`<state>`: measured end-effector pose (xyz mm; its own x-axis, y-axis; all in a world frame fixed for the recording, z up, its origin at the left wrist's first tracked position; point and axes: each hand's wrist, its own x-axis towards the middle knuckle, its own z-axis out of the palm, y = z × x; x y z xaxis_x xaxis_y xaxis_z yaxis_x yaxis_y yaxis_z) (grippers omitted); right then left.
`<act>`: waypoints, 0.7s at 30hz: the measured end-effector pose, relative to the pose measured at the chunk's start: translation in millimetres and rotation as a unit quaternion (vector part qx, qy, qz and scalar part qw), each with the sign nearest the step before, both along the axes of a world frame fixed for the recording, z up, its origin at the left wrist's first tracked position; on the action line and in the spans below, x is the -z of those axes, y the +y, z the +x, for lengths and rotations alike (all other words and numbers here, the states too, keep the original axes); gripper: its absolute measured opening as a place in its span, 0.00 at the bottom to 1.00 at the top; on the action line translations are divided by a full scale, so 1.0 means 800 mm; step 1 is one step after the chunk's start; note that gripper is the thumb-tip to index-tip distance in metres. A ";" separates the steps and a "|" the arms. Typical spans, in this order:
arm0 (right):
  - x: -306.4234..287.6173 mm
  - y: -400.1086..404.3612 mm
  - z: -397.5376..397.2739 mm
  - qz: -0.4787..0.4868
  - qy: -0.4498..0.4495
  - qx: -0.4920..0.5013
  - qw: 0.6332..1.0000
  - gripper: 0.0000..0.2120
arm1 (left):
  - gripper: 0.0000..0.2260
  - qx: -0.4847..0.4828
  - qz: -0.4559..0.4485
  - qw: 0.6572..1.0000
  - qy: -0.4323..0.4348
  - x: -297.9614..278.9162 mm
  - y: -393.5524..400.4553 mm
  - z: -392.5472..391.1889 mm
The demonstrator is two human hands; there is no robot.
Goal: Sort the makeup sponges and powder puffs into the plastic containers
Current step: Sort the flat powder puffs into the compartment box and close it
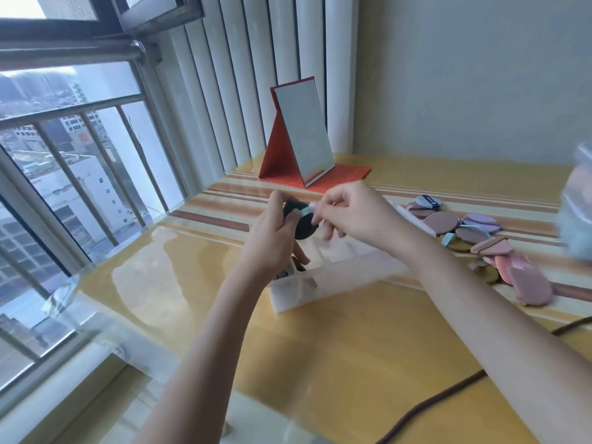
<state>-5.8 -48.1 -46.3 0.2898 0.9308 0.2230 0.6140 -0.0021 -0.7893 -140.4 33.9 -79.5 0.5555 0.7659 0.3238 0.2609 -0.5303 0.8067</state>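
Left hand [275, 225] gripping a black round powder puff [301, 224] just above the clear plastic container [336, 280], fingers curled round its left edge. Right hand [349, 213] pinching the puff's pale blue ribbon strap [304, 213] from the right. Dark items already inside the container's left compartment, too blurred to name. Right of the container, touching one another in a loose heap: pink, mauve and lilac powder puffs [474, 232] on the striped yellow surface [352, 347]. Behind the container, well apart: a folding mirror [304, 139] upright on its red stand. Near front right of the container: a brown cable [448, 395] trailing across the surface. Far right: a blurred clear bag [576, 203].
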 end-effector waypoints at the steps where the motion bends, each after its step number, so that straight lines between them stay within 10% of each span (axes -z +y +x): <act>1: 0.002 0.003 0.003 0.039 -0.004 0.043 0.998 0.08 | 0.03 0.005 -0.008 1.000 -0.006 -0.001 0.000 0.000; 21: 0.028 0.014 -0.015 0.167 0.048 0.058 0.983 0.07 | 0.18 0.084 -0.167 0.964 -0.189 -0.006 0.009 -0.010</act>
<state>-17.6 -37.3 -68.4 0.4243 0.7696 0.4772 0.5474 0.2018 -0.8122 -148.1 40.8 -74.6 0.5715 0.7718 0.2788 -0.1526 -0.2338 0.9602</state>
